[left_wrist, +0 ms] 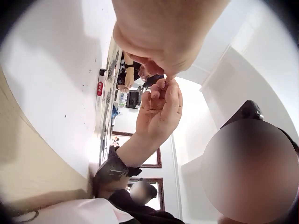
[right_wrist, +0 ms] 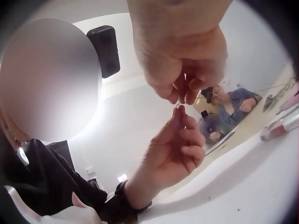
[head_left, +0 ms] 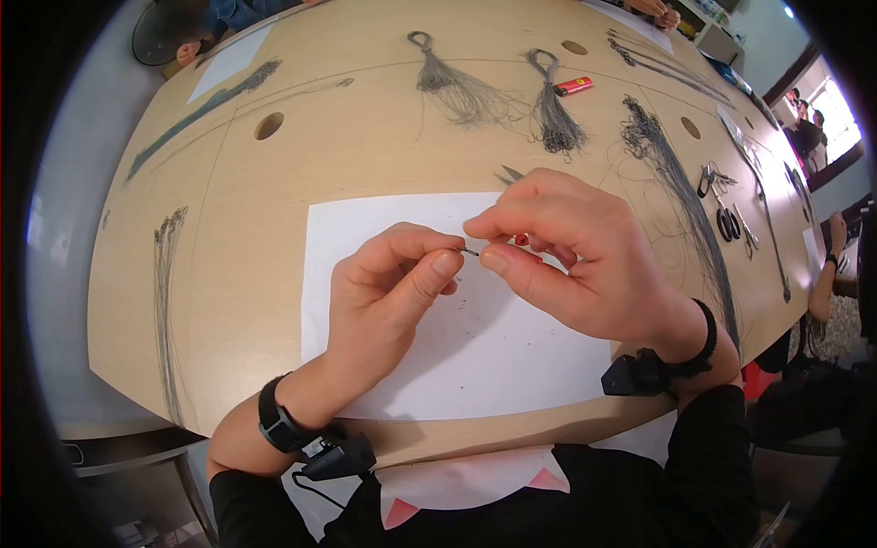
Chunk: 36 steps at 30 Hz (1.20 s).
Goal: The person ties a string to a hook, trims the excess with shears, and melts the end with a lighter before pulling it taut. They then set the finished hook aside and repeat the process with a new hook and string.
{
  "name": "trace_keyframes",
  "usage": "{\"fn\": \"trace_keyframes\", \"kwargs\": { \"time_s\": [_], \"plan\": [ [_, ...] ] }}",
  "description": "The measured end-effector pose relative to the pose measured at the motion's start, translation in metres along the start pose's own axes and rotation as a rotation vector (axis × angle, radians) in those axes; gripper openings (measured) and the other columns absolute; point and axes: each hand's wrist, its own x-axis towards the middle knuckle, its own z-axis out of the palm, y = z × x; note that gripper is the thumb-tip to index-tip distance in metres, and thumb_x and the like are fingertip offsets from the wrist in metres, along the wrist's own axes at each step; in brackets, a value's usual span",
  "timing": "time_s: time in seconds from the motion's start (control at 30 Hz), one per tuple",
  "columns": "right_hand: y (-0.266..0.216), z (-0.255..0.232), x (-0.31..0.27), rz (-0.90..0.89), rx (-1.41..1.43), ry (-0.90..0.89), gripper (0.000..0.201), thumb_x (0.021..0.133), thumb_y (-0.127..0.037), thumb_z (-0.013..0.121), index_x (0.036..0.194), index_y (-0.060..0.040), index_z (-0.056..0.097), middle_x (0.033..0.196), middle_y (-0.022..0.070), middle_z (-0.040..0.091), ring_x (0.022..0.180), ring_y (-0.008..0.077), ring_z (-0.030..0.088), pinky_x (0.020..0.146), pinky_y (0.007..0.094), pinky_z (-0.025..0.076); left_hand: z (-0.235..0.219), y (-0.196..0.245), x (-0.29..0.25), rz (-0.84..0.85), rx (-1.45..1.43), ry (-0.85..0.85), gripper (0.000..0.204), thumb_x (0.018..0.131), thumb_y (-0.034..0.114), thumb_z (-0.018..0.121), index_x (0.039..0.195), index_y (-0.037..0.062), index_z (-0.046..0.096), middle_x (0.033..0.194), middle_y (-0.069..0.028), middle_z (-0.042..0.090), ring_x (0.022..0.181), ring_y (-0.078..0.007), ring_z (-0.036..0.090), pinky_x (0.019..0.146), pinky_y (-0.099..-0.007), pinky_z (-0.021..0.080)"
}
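Note:
My left hand (head_left: 388, 288) pinches a tiny dark, thin piece (head_left: 470, 251) between thumb and forefinger, above a white sheet of paper (head_left: 411, 365). Its outer end points at the thumb tip of my right hand (head_left: 575, 251), right beside it. The right forefinger arches above, apart from that thumb. In the right wrist view, the fingertips of the left hand (right_wrist: 175, 154) meet the right hand (right_wrist: 187, 60) from below. Whether the right fingers grip the piece, I cannot tell. A pen with a red label (left_wrist: 100, 84) lies on the paper, mostly hidden behind the right hand in the head view.
Bundles of fine dark line with small hooks (head_left: 559, 137) lie across the wooden table (head_left: 247, 310), beside a red lighter (head_left: 574, 86). Scissors (head_left: 728, 224) lie at the right; another pair's blade tips (head_left: 510, 173) show behind the right hand. Other people sit around the table.

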Motion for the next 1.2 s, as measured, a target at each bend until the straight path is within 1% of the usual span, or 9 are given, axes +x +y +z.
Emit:
{"fn": "trace_keyframes", "kwargs": {
  "time_s": [0.2,0.27,0.53,0.67,0.77,0.8,0.87,0.97,1.2],
  "plan": [
    [-0.002,0.000,-0.003,0.034,-0.105,-0.082,0.015,0.073,-0.004,0.057,0.088,-0.0034,0.059,0.076,0.0054,0.056,0.060,0.0129,0.051,0.050,0.0216,0.040,-0.001,-0.003,0.001,0.039,0.086,-0.024,0.007,0.080,0.005,0.054,0.085,0.0008,0.056,0.078,-0.0031,0.054,0.068,-0.0086,0.050,0.061,-0.0199,0.041],
    [-0.005,0.005,-0.003,0.054,-0.068,-0.050,0.011,0.072,-0.008,0.054,0.080,-0.0021,0.057,0.069,0.0085,0.055,0.069,0.0226,0.051,0.061,0.0315,0.040,0.001,-0.003,0.001,0.044,0.097,-0.026,0.006,0.079,0.003,0.054,0.085,0.0005,0.056,0.078,-0.0034,0.054,0.068,-0.0088,0.050,0.061,-0.0201,0.041],
    [0.007,0.020,-0.009,-0.128,-0.222,0.128,0.007,0.066,-0.005,0.058,0.070,-0.0034,0.052,0.066,0.0076,0.052,0.068,0.0237,0.050,0.060,0.0315,0.040,0.002,-0.004,-0.002,0.076,0.188,0.015,0.004,0.078,0.001,0.055,0.081,-0.0003,0.056,0.079,-0.0040,0.054,0.070,-0.0087,0.049,0.063,-0.0208,0.040],
    [0.005,0.015,-0.007,-0.073,-0.141,0.057,0.008,0.066,-0.005,0.058,0.069,-0.0036,0.051,0.066,0.0078,0.052,0.065,0.0231,0.050,0.056,0.0304,0.040,0.001,-0.006,-0.001,0.147,0.236,0.005,0.004,0.078,0.000,0.054,0.081,-0.0011,0.055,0.079,-0.0043,0.054,0.071,-0.0088,0.050,0.063,-0.0204,0.040],
    [-0.006,0.006,-0.003,0.198,0.008,-0.049,0.007,0.069,-0.007,0.057,0.071,-0.0025,0.051,0.067,0.0080,0.053,0.060,0.0190,0.050,0.052,0.0277,0.039,0.003,-0.003,-0.002,0.105,0.133,0.007,0.005,0.079,0.002,0.054,0.083,-0.0010,0.054,0.080,-0.0045,0.055,0.071,-0.0088,0.050,0.063,-0.0205,0.041],
    [-0.005,0.005,-0.003,0.190,0.022,-0.052,0.007,0.069,-0.007,0.057,0.071,-0.0025,0.051,0.067,0.0080,0.053,0.060,0.0190,0.050,0.052,0.0277,0.039,0.002,-0.003,-0.002,0.103,0.145,0.016,0.005,0.079,0.002,0.054,0.083,-0.0010,0.054,0.080,-0.0045,0.055,0.071,-0.0088,0.050,0.063,-0.0205,0.041],
    [-0.002,0.004,-0.003,0.239,0.128,-0.084,0.005,0.073,-0.006,0.059,0.077,-0.0051,0.056,0.068,-0.0008,0.052,0.059,0.0074,0.044,0.053,0.0184,0.036,0.001,-0.004,-0.001,0.098,0.179,-0.013,0.011,0.083,0.010,0.051,0.089,0.0018,0.053,0.081,-0.0036,0.053,0.065,-0.0091,0.051,0.057,-0.0199,0.040],
    [-0.001,0.006,-0.003,0.282,0.245,-0.046,0.005,0.075,-0.006,0.058,0.078,-0.0038,0.056,0.071,0.0003,0.051,0.061,0.0063,0.043,0.054,0.0186,0.036,0.000,0.001,-0.002,-0.037,0.097,0.007,0.016,0.082,0.012,0.053,0.093,0.0012,0.055,0.084,-0.0031,0.055,0.070,-0.0089,0.051,0.060,-0.0195,0.040],
    [0.004,0.007,-0.002,0.235,0.272,-0.029,0.008,0.074,-0.007,0.057,0.080,-0.0031,0.057,0.073,0.0033,0.050,0.063,0.0092,0.047,0.054,0.0206,0.038,0.000,-0.004,-0.002,-0.084,-0.032,-0.045,0.014,0.082,0.011,0.052,0.092,0.0033,0.056,0.080,-0.0032,0.056,0.069,-0.0090,0.052,0.057,-0.0192,0.038]
  ]
}}
